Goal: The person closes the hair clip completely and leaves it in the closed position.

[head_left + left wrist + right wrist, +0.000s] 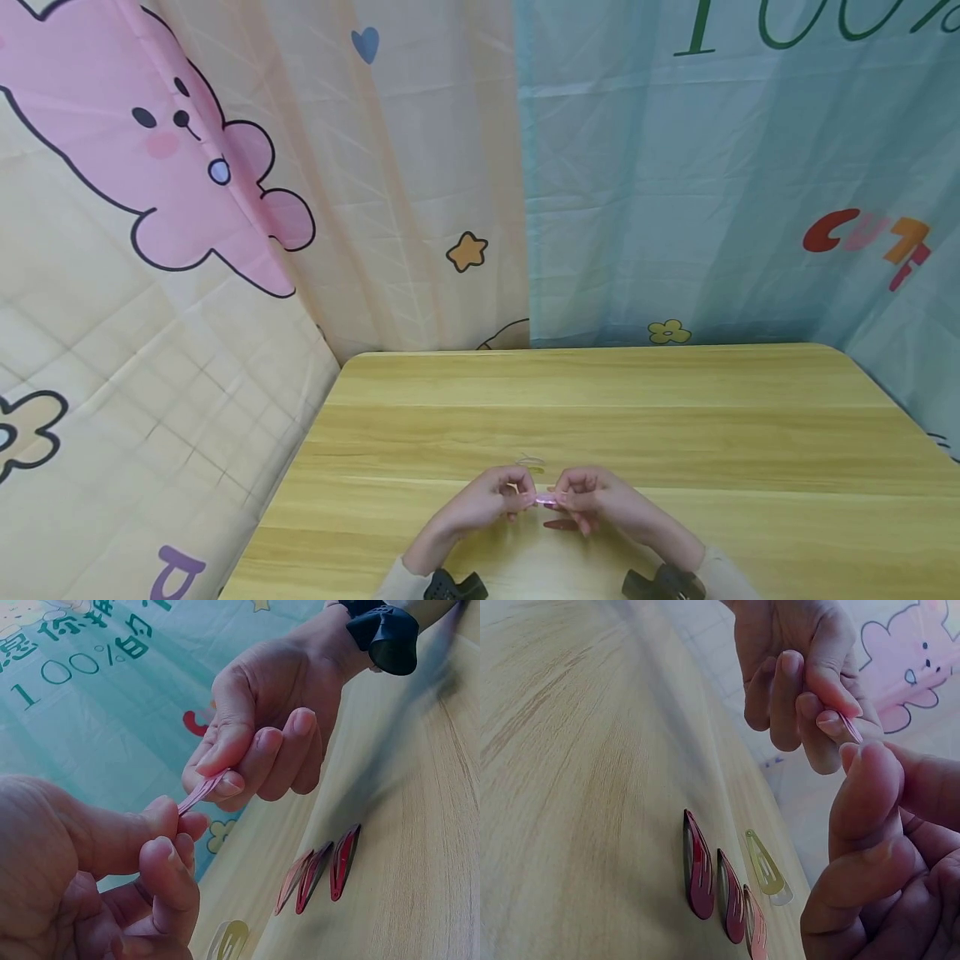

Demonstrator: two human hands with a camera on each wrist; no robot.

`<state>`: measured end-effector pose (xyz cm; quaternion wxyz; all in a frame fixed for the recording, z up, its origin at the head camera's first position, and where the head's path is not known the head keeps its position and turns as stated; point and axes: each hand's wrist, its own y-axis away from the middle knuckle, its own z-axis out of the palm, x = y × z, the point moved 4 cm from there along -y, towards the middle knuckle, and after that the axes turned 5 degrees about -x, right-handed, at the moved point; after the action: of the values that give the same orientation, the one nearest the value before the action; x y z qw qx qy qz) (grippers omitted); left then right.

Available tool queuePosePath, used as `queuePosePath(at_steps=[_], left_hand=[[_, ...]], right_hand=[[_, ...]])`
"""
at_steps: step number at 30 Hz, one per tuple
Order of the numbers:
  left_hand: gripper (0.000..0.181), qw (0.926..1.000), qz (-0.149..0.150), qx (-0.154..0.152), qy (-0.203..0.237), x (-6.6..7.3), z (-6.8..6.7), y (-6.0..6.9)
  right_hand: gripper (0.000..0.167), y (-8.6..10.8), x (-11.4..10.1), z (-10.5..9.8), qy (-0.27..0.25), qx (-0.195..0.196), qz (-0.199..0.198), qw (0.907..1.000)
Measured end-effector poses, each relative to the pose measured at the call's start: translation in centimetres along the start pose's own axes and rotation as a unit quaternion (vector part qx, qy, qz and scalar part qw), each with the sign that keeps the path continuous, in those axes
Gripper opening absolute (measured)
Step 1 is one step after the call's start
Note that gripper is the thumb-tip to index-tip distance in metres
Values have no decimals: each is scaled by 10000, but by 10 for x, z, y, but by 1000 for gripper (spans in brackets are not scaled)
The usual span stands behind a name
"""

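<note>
Above the table, a small pink snap hair clip is held between both hands. My left hand pinches one end of it between thumb and index finger. At the other end, the thumb and fingers of my right hand grip it. Seen from the left wrist, the middle of the pink clip shows while its ends are covered by fingertips. Under the hands lie two dark red hair clips and a salmon-pink one, side by side.
Farther back on the wooden table lie a yellow-green hair clip and a pale one, overlapping. Printed curtains hang behind the table's far edge and along its left side.
</note>
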<state>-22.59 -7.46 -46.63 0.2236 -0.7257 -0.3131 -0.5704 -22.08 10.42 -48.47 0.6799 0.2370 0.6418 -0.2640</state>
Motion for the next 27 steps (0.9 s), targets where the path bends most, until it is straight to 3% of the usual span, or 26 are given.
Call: queuePosePath(at_steps=[10, 27], left_hand=[[9, 9994, -72, -157, 304, 3, 0, 0], [9, 9999, -50, 88, -42, -1, -1, 0]], right_hand=[[31, -2, 1, 0, -667, -466, -278, 9963], [36, -3, 1, 1, -716, -239, -109, 9971]])
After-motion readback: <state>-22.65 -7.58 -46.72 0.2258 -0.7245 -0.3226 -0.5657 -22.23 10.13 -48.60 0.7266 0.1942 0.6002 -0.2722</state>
